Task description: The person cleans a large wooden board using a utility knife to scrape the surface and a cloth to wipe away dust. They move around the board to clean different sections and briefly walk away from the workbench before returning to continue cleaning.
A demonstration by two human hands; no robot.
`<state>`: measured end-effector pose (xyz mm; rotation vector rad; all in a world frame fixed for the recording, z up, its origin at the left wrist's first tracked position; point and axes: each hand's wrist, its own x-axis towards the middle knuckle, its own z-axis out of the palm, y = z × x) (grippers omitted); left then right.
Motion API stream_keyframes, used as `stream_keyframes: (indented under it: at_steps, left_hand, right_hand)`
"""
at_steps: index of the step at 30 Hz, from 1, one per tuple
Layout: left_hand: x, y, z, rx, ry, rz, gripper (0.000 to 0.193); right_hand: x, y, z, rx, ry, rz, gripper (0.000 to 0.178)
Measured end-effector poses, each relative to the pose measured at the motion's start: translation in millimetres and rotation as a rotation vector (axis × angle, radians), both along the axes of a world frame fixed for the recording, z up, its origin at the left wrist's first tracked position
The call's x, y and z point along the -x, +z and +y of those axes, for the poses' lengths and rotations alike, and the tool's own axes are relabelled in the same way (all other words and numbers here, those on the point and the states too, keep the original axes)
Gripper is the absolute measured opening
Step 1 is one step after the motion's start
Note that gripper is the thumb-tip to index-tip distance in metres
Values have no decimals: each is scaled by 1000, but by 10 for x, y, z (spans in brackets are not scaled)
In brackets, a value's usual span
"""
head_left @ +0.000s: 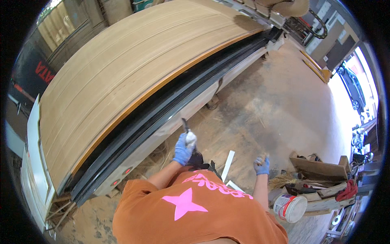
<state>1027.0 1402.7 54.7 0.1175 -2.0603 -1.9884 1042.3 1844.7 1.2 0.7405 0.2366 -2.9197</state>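
Note:
My left hand point(182, 151), in a blue glove, is closed around a pale, lumpy white item point(190, 139) with a narrow dark blade-like piece point(185, 125) sticking up from it. Whether these are one tool or two things I cannot tell. It is held beside the near edge of a long machine bed. On that bed lies a large tan grooved panel point(134, 61) with an orange-brown edge. Out to the right, over the floor, my right hand point(261, 166), also blue-gloved, has its fingers curled in; anything inside them is too small to make out.
Black rails point(162, 101) run along the machine's near side. At lower right, a white bucket point(293, 207) stands by a wooden bin point(321, 168) with scraps and a straw broom point(282, 180). White strips point(228, 166) lie near my body. A yellow frame point(319, 70) is farther off.

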Motion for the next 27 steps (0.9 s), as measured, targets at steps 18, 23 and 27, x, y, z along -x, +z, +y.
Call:
stream_keyframes:
  at_steps: [18, 23, 27]
  left_hand:
    - [4791, 165, 1909, 90, -22, 158, 30]
    - [5892, 386, 2356, 6, 28, 238, 24]
    - [6599, 186, 2626, -104, 180, 158, 26]
  right_hand:
    - [4620, 74, 1553, -6, 6, -82, 29]
    - [6007, -10, 2283, -176, 29, -267, 25]
    - [7461, 276, 2546, -225, 286, 43, 24]
